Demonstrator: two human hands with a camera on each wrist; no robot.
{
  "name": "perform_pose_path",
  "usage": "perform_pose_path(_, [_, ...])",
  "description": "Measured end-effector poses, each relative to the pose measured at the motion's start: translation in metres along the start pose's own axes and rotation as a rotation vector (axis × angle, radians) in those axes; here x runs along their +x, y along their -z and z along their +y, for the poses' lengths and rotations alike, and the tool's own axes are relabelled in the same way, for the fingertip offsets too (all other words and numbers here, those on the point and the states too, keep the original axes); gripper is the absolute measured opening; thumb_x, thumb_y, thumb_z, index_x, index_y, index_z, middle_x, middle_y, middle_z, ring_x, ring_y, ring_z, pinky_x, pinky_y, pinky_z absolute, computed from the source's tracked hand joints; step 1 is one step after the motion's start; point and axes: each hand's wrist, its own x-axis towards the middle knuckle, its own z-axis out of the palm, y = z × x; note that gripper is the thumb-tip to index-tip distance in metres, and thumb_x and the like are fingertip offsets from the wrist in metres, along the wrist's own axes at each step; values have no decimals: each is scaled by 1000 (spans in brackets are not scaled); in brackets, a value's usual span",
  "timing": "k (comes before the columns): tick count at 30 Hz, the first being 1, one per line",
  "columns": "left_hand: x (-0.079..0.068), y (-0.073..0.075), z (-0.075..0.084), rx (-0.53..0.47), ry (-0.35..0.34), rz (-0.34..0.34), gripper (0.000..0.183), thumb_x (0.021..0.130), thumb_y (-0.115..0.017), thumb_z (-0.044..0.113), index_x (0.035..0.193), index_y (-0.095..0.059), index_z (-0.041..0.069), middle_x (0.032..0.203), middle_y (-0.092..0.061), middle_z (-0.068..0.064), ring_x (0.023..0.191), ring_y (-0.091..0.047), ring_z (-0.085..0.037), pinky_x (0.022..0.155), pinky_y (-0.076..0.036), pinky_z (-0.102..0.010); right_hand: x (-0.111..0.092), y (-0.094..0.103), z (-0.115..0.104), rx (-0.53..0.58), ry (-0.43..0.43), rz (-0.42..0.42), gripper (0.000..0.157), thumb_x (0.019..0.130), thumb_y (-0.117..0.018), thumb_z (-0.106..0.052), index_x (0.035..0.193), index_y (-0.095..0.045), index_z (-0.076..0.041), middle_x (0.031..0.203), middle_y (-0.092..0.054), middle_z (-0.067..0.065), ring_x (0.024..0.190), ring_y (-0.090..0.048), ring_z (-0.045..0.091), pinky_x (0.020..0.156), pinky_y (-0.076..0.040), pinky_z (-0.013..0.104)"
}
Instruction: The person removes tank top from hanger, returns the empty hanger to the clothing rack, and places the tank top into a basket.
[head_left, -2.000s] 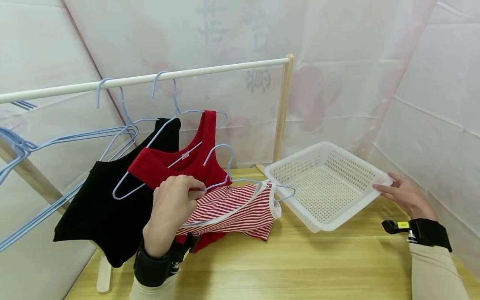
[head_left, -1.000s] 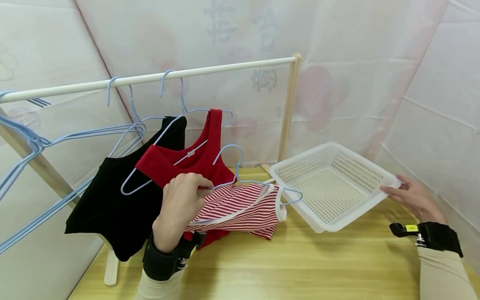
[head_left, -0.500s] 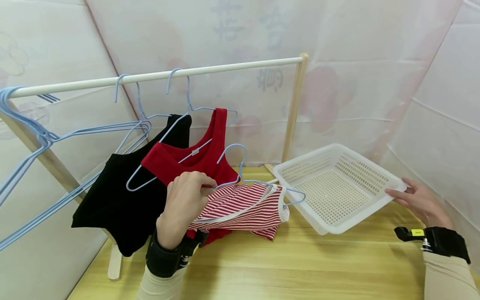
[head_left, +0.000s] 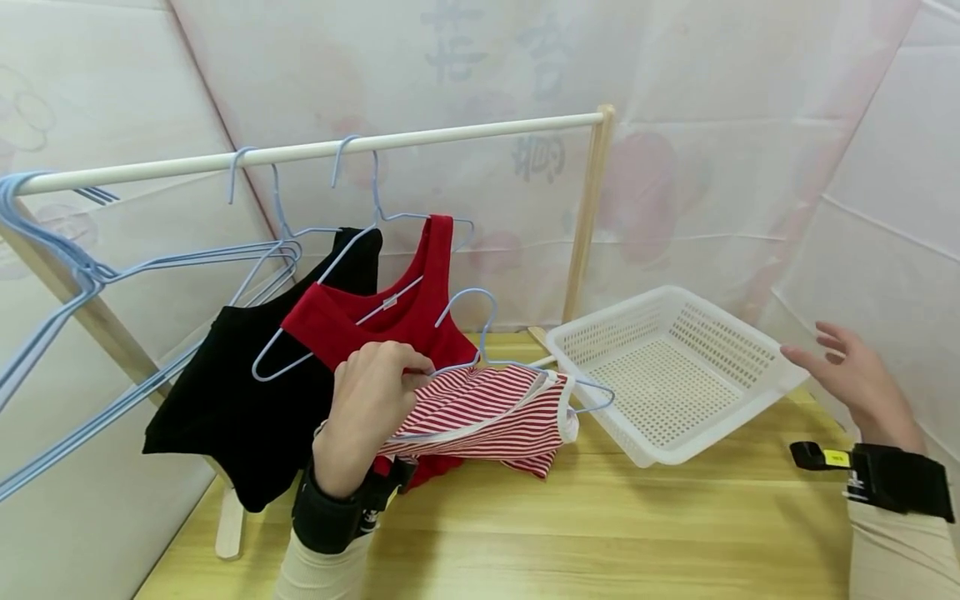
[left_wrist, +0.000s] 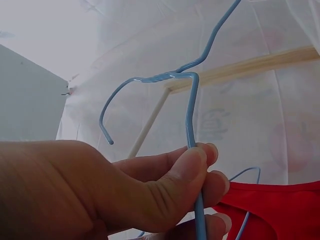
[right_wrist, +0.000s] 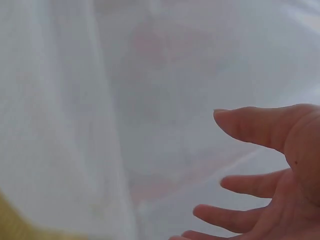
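My left hand (head_left: 373, 408) pinches one shoulder of a blue wire hanger (left_wrist: 190, 117) between thumb and fingers. A red-and-white striped top (head_left: 480, 417) with white trim hangs on that hanger, low over the table. The hanger's hook points up and is off the rail. My right hand (head_left: 862, 379) is beside the right corner of a white perforated plastic basket (head_left: 757, 417), fingers spread and holding nothing. In the right wrist view its thumb and fingers stand apart. The basket sits on the table with nothing visible inside.
A white rail (head_left: 465, 133) on a wooden frame (head_left: 588, 217) spans the back left. From it hang a black top (head_left: 247, 375), a red tank top (head_left: 405, 325) and several bare blue hangers (head_left: 82, 267). Below lies the wood-grain table (head_left: 600, 533); fabric walls stand behind and right.
My right hand has let go of the basket's corner, its fingers now spread. My left hand still pinches the hanger. The head view has shifted slightly left.
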Motion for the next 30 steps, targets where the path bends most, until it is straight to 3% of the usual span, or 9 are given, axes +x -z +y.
perform_pose_path(5, [-1, 2, -2, -8, -4, 4, 15, 87, -78, 4, 98, -84, 12, 97, -81, -9, 81, -69, -29, 61, -57, -39, -24, -8, -48, 11, 119, 25, 85, 103, -58, -48, 166, -3, -35, 172, -2, 24, 153, -8, 58, 111, -22, 79])
perform_pose_path(7, [-1, 2, -2, -11, -3, 2, 15, 87, -78, 4, 98, -85, 12, 97, -81, -9, 81, -69, -29, 61, -57, -38, -35, -11, -67, -7, 163, 23, 80, 103, -60, -45, 165, -9, -40, 174, -6, 19, 152, -16, 58, 121, -36, 54])
perform_pose_path(8, [-1, 2, -2, -13, -3, 0, 15, 87, -77, 4, 98, -84, 12, 97, -81, -9, 81, -69, -28, 62, -57, -38, -40, -12, -76, -16, 183, 20, 79, 102, -61, -44, 164, -12, -42, 174, -8, 16, 150, -21, 58, 117, -44, 37])
perform_pose_path(10, [-1, 3, -2, -18, -2, -6, 15, 87, -77, 4, 98, -84, 11, 98, -80, -9, 82, -69, -29, 62, -57, -38, -51, -14, -91, -31, 212, 11, 77, 102, -63, -42, 163, -17, -44, 174, -12, 11, 147, -30, 57, 96, -47, 9])
perform_pose_path(12, [0, 3, -2, -20, -2, -9, 15, 88, -77, 4, 99, -84, 11, 98, -80, -9, 83, -69, -29, 63, -58, -39, -60, -17, -104, -39, 273, 5, 76, 101, -67, -36, 163, -23, -39, 172, -21, 15, 146, -46, 39, 76, -39, -4])
perform_pose_path(15, [0, 3, -1, -20, -3, -9, 16, 87, -78, 5, 100, -84, 11, 99, -80, -10, 84, -69, -30, 65, -60, -41, -72, -25, -120, -30, 371, -10, 75, 99, -71, -25, 162, -32, -28, 165, -36, 21, 127, -57, -3, 77, -43, -2])
perform_pose_path(18, [-1, 3, -1, -21, -3, -12, 16, 87, -78, 5, 100, -84, 11, 98, -80, -10, 85, -69, -30, 67, -61, -43, -81, -39, -137, -39, 481, -21, 70, 96, -74, -16, 158, -41, -17, 155, -47, 24, 107, -45, -28, 80, -45, -1])
perform_pose_path(24, [-1, 2, -1, -29, -11, -11, 17, 87, -78, 5, 100, -84, 11, 97, -80, -9, 85, -69, -30, 69, -61, -45, -96, -74, -168, -96, 720, -22, 53, 91, -78, -10, 141, -61, -9, 135, -67, 18, 104, -57, -21, 87, -44, -1])
perform_pose_path(30, [0, 1, -1, -35, -34, -2, 16, 86, -79, 6, 100, -84, 12, 95, -80, -8, 82, -69, -28, 68, -61, -43, -101, -108, -190, -164, 860, -33, 40, 88, -80, -7, 126, -71, -8, 121, -75, 8, 103, -73, 17, 87, -57, 16])
